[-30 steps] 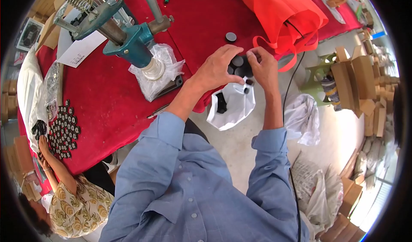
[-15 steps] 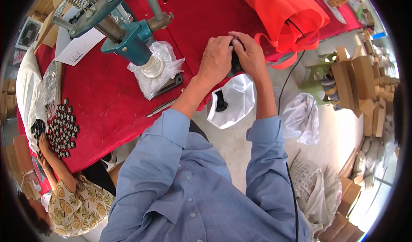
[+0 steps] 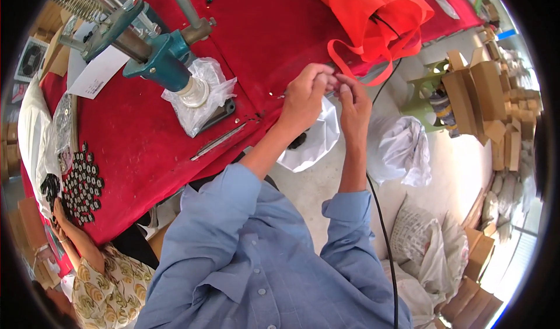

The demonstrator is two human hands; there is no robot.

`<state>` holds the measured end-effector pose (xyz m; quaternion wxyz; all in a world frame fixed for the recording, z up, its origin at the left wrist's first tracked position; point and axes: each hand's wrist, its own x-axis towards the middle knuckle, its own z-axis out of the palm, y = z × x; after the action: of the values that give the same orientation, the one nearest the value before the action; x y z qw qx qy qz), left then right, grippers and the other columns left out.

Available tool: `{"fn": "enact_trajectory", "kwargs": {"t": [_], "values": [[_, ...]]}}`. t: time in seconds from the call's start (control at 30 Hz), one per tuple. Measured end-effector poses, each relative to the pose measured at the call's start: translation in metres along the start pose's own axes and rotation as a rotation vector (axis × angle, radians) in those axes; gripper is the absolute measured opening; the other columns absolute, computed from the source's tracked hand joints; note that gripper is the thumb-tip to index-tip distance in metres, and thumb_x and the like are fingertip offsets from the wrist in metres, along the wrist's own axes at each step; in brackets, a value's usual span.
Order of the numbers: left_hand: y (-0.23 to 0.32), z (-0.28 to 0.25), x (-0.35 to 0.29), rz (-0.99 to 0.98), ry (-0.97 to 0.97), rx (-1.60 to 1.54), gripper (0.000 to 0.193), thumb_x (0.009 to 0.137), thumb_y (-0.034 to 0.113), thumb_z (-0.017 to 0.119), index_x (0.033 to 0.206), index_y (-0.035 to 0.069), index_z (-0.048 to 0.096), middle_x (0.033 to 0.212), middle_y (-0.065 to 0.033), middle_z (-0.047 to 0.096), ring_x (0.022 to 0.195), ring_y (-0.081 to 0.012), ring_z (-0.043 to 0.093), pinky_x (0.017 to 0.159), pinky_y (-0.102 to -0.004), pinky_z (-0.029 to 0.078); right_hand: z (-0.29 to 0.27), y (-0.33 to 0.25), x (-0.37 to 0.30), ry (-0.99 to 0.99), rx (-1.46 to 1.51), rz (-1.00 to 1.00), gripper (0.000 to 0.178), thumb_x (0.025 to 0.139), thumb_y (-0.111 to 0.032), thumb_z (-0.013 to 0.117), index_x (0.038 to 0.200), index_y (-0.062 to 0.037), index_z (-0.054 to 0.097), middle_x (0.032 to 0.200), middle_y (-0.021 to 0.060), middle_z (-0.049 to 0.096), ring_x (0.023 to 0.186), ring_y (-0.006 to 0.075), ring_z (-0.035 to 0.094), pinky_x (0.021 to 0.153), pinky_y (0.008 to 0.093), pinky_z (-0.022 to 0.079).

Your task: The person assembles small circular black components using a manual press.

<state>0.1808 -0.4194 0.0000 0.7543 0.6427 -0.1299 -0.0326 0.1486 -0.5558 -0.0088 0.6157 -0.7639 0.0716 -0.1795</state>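
My left hand [image 3: 304, 98] and my right hand [image 3: 354, 106] meet over the near edge of the red-covered table. Their fingers are bent and pressed together at the tips, and anything small between them is hidden. Below them hangs an open white bag [image 3: 322, 140], partly covered by my left wrist. A dark piece [image 3: 297, 141] shows inside it, cut off by my forearm. To the left stands a green press [image 3: 163, 60] with clear plastic wrapped around its lower end. A thin metal tool [image 3: 219, 141] lies near the table edge.
A red fabric bag [image 3: 373, 23] lies at the far right of the table [image 3: 140, 130]. On the left, a co-worker's hands [image 3: 60, 218] are beside several small black round pieces [image 3: 81, 183]. Cartons [image 3: 475, 95], a white plastic bag [image 3: 399, 148] and a black cable [image 3: 382, 230] are to the right.
The black object that was between my hands no longer shows there. My fingers have drawn together at the tips, and my hands have lowered slightly. The whole view has shifted a little.
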Motion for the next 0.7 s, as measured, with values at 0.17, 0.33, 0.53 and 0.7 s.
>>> {"fn": "enact_trajectory", "kwargs": {"t": [0.17,0.33,0.53,0.7], "values": [[0.004,-0.062,-0.084,-0.156,-0.139,0.015,0.023,0.106,0.013,0.051,0.120,-0.003,0.061,0.105,-0.0098,0.070,0.098,-0.0139,0.067,0.089,-0.0294,0.054,-0.007,0.046,-0.052,-0.054,-0.034,0.171,0.026,0.099,-0.013,0.056,0.113,0.0035,0.070,0.089,0.0078,0.070,0.082,0.0124,0.064,0.078,0.0283,0.052],[-0.006,-0.134,-0.179,-0.480,-0.280,0.315,0.022,0.099,0.010,0.063,0.118,-0.002,0.064,0.105,-0.0078,0.070,0.097,-0.0127,0.066,0.087,-0.0290,0.053,0.024,0.127,-0.124,-0.150,-0.328,0.259,0.032,0.086,-0.020,0.075,0.110,-0.0004,0.071,0.085,0.0134,0.073,0.077,0.0234,0.071,0.073,0.0368,0.055],[-0.003,-0.181,-0.231,-0.550,0.006,0.059,0.025,0.097,0.005,0.065,0.121,-0.002,0.063,0.106,-0.0079,0.069,0.095,-0.0126,0.064,0.084,-0.0286,0.055,0.059,0.188,-0.193,-0.545,-1.049,0.365,0.085,0.069,-0.039,0.087,0.141,-0.0124,0.051,0.124,0.0153,0.059,0.118,0.0368,0.057,0.093,0.0548,0.047],[-0.001,-0.198,-0.233,-0.579,-0.017,0.084,0.026,0.099,0.004,0.063,0.123,-0.003,0.061,0.108,-0.0084,0.068,0.096,-0.0134,0.064,0.081,-0.0275,0.055,0.049,0.242,-0.223,-0.421,-1.097,0.372,0.088,0.067,-0.029,0.086,0.144,-0.0125,0.048,0.135,0.0151,0.052,0.130,0.0378,0.047,0.101,0.0571,0.042]]}}
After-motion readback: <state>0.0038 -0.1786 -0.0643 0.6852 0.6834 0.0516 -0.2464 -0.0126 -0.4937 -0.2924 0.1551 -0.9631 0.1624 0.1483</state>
